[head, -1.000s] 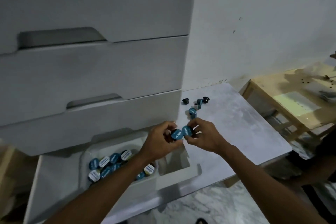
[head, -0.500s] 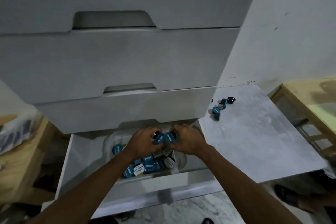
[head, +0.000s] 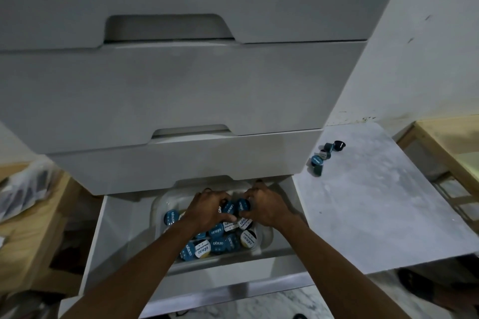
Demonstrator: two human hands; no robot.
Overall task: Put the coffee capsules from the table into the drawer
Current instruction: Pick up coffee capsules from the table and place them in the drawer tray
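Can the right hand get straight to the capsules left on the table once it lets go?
Probably yes. The right hand holds a capsule over the drawer; the leftover capsules lie unobstructed on the table.

Two bare hands and forearms, nothing worn

The left hand (head: 207, 211) and right hand (head: 265, 208) carry no gloves, rings or watch; both forearms show uncovered to the frame's lower edge, no sleeves visible.
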